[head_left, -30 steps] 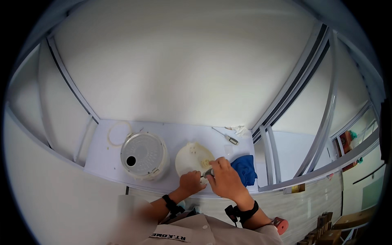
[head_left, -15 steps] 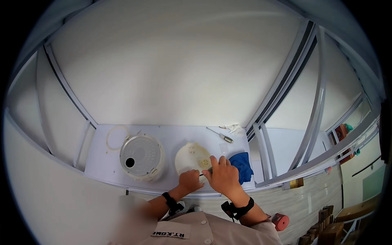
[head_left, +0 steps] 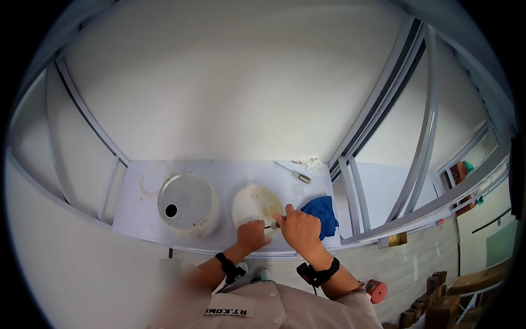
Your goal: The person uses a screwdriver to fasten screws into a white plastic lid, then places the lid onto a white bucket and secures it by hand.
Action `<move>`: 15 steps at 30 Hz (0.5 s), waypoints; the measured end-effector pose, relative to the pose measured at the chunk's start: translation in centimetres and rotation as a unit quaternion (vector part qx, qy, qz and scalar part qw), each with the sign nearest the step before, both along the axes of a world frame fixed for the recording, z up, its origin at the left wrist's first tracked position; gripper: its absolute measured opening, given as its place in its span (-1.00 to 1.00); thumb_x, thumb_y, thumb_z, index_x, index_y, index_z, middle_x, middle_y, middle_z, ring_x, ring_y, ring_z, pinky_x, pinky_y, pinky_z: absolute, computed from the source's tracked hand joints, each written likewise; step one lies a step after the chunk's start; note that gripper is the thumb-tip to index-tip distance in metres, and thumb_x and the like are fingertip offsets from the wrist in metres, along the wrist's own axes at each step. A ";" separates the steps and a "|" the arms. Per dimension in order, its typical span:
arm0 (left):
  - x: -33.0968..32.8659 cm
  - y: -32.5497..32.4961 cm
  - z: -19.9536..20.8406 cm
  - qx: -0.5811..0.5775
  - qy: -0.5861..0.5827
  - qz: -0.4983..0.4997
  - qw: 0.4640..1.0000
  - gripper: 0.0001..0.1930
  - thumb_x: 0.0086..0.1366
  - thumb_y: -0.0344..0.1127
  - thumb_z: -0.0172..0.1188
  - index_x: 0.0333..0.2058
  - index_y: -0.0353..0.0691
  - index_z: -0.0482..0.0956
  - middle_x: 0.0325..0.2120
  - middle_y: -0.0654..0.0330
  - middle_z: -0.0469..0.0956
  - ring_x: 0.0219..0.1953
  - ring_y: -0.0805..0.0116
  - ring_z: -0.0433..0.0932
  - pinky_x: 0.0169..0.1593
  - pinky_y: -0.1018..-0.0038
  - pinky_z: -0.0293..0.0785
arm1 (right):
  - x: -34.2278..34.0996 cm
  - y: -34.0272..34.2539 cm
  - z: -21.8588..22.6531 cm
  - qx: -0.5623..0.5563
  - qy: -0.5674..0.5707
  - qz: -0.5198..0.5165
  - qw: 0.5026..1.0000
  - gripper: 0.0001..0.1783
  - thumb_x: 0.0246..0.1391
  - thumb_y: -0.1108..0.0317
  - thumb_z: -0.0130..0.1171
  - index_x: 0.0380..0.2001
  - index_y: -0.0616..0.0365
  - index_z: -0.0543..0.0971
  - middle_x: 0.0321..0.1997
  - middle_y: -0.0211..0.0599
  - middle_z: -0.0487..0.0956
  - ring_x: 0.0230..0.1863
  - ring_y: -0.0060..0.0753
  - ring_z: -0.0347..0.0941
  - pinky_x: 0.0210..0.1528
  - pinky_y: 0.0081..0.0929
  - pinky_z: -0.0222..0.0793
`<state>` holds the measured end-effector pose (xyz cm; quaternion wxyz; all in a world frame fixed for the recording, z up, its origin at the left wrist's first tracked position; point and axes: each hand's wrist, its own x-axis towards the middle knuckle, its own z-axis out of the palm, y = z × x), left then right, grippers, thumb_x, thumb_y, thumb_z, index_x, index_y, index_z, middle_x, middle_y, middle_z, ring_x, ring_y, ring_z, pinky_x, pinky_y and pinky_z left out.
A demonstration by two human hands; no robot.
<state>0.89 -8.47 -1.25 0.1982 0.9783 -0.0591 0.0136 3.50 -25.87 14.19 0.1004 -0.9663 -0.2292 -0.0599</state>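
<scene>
Right hand [head_left: 300,229] closed on a small tool [head_left: 272,225] — shaft lying level, tip toward the left hand [head_left: 252,234], which steadies the cream lid [head_left: 253,203] just beyond both on the counter [head_left: 230,171].

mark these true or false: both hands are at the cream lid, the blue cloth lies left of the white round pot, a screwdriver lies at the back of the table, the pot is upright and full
1. Both hands, left hand and right hand, are at the cream lid: true.
2. The blue cloth lies left of the white round pot: false, it lies to the right, past the lid.
3. A screwdriver lies at the back of the table: true.
4. The pot is upright and full: false, its underside faces up.
</scene>
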 end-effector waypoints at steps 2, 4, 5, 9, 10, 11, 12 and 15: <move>-0.3 0.2 -0.2 -0.001 -0.005 0.004 1.000 -0.53 -0.05 0.06 0.53 -0.34 -0.20 0.66 -0.40 0.08 0.69 -0.34 0.03 0.71 -0.28 0.14 0.66 | -0.7 -0.2 0.6 0.002 -0.010 0.031 0.999 -0.67 0.25 0.17 0.31 -0.12 0.17 0.51 -0.37 -0.09 0.57 -0.36 -0.02 0.64 -0.46 -0.21 0.53; -0.1 0.0 0.0 -0.001 -0.014 0.006 1.000 -0.53 -0.05 0.06 0.53 -0.35 -0.20 0.66 -0.41 0.09 0.68 -0.34 0.03 0.71 -0.29 0.14 0.65 | -0.9 -0.8 1.2 0.092 -0.034 0.108 0.989 -0.66 0.19 0.26 0.34 -0.08 0.19 0.51 -0.28 -0.07 0.55 -0.24 0.00 0.62 -0.38 -0.20 0.54; -0.1 -0.2 0.0 0.001 -0.016 0.008 1.000 -0.54 -0.05 0.06 0.53 -0.36 -0.20 0.65 -0.42 0.09 0.67 -0.35 0.03 0.71 -0.30 0.14 0.65 | -1.0 -1.0 1.3 0.136 -0.046 0.146 0.979 -0.64 0.16 0.30 0.36 -0.05 0.20 0.51 -0.24 -0.05 0.54 -0.17 0.01 0.61 -0.34 -0.19 0.54; -0.3 -0.4 -0.4 -0.001 -0.038 0.009 0.999 -0.55 -0.05 0.03 0.54 -0.39 -0.20 0.61 -0.44 0.10 0.65 -0.37 0.03 0.69 -0.32 0.14 0.64 | -0.3 -1.7 -0.2 0.096 -0.017 0.154 0.983 -0.64 0.08 0.41 0.37 -0.10 0.22 0.48 -0.17 -0.05 0.50 -0.09 0.05 0.55 -0.26 -0.16 0.52; -0.3 -0.4 -0.3 0.000 -0.037 0.010 0.999 -0.56 -0.05 0.02 0.54 -0.40 -0.20 0.61 -0.44 0.10 0.65 -0.38 0.03 0.68 -0.32 0.13 0.63 | -0.1 -1.6 -0.6 0.094 -0.018 0.141 0.985 -0.66 0.08 0.41 0.36 -0.11 0.22 0.48 -0.18 -0.05 0.50 -0.11 0.06 0.55 -0.27 -0.16 0.51; -0.1 -0.3 -0.1 0.000 -0.036 0.011 0.999 -0.56 -0.05 0.02 0.54 -0.41 -0.20 0.60 -0.44 0.10 0.65 -0.38 0.03 0.68 -0.32 0.13 0.63 | 0.1 -1.5 -0.8 0.091 -0.019 0.128 0.987 -0.67 0.09 0.42 0.35 -0.13 0.22 0.48 -0.19 -0.06 0.50 -0.14 0.06 0.55 -0.27 -0.15 0.51; -0.1 -0.2 0.0 0.000 -0.032 0.015 0.999 -0.57 -0.05 0.01 0.54 -0.41 -0.20 0.59 -0.44 0.10 0.64 -0.39 0.02 0.68 -0.33 0.13 0.63 | 0.1 -1.2 -0.6 0.091 -0.015 0.124 0.988 -0.69 0.09 0.41 0.35 -0.14 0.22 0.47 -0.20 -0.06 0.50 -0.16 0.06 0.56 -0.28 -0.16 0.51; -0.1 0.0 -0.4 -0.020 -0.030 0.020 0.999 -0.57 -0.05 0.00 0.53 -0.39 -0.20 0.61 -0.44 0.09 0.65 -0.38 0.02 0.68 -0.32 0.13 0.63 | -0.1 -0.6 -0.2 0.090 -0.002 0.103 0.991 -0.71 0.12 0.38 0.34 -0.18 0.23 0.48 -0.23 -0.06 0.53 -0.24 0.07 0.59 -0.30 -0.16 0.53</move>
